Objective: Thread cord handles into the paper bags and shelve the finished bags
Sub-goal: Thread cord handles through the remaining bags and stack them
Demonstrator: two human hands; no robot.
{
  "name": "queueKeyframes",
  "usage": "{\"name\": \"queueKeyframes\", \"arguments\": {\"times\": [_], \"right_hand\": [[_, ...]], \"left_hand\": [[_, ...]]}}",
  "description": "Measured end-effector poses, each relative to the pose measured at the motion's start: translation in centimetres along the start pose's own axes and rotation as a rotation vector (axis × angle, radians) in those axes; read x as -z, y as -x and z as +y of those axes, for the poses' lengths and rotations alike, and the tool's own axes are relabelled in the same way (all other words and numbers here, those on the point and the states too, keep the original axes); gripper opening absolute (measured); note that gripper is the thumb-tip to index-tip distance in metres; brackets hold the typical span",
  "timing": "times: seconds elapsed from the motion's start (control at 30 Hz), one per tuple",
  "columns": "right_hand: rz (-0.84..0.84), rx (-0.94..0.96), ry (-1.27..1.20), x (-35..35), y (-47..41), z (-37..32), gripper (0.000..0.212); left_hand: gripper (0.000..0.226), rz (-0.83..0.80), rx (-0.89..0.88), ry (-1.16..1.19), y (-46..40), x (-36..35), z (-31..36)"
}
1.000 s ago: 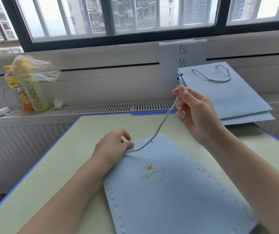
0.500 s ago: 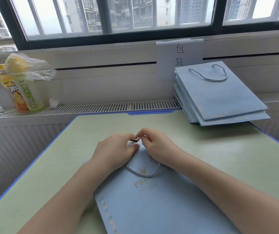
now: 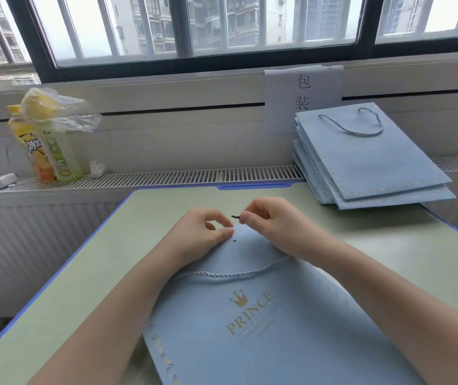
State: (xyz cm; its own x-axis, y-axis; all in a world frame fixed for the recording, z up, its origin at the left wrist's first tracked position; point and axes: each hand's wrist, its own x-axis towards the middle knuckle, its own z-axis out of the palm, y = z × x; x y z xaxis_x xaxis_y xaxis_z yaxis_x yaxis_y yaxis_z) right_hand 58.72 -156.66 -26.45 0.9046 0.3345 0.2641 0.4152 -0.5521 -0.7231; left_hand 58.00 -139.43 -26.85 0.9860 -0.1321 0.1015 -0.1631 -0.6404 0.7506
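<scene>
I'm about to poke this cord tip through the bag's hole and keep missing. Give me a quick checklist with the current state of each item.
1. Cord tip pinched in right hand: ok.
2. Punched hole uncovered: ok.
3. Left hand pressing the bag edge beside the hole: ok.
4. Tip aimed at the hole: not ok, it sits above the bag edge, pointing sideways.
5. Cord slack, lying loose across the bag: ok.
6. Other cord end seated: cannot tell, hidden under the left wrist.
</scene>
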Motion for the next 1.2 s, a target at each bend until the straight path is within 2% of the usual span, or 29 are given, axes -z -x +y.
{"name": "queueKeyframes", "arguments": {"times": [0.13, 0.2, 0.33, 0.5, 0.7, 0.93, 1.2], "right_hand": [[0.012, 0.004, 0.089, 0.0, 0.1, 0.5, 0.022], [-0.046, -0.009, 0.139, 0.2, 0.2, 0.2, 0.021], [-0.175, -0.03, 0.029, 0.3, 0.5, -0.5, 0.026], [-0.175, -0.029, 0.077, -0.5, 0.7, -0.3, 0.025], [-0.218, -0.081, -0.057, -0.2, 0.6, -0.2, 0.024], [-0.195, -0.089, -0.014, -0.5, 0.5, 0.0, 0.022], [-0.191, -0.069, 0.0, -0.4, 0.6, -0.1, 0.022]], "left_hand": [[0.007, -0.019, 0.074, 0.104, 0.0, 0.1, 0.1], [0.011, -0.028, 0.089, 0.148, 0.1, 0.2, 0.1], [0.015, -0.076, 0.1, 0.219, 0.1, 0.4, -0.1], [0.021, -0.137, 0.122, 0.276, 0.2, 0.7, -0.3], [0.026, -0.206, 0.196, 0.397, 0.4, 1.2, -0.1], [0.028, -0.279, 0.208, 0.518, 0.3, 1.4, -0.2], [0.033, -0.343, 0.257, 0.484, 0.0, 1.8, -0.8]]}}
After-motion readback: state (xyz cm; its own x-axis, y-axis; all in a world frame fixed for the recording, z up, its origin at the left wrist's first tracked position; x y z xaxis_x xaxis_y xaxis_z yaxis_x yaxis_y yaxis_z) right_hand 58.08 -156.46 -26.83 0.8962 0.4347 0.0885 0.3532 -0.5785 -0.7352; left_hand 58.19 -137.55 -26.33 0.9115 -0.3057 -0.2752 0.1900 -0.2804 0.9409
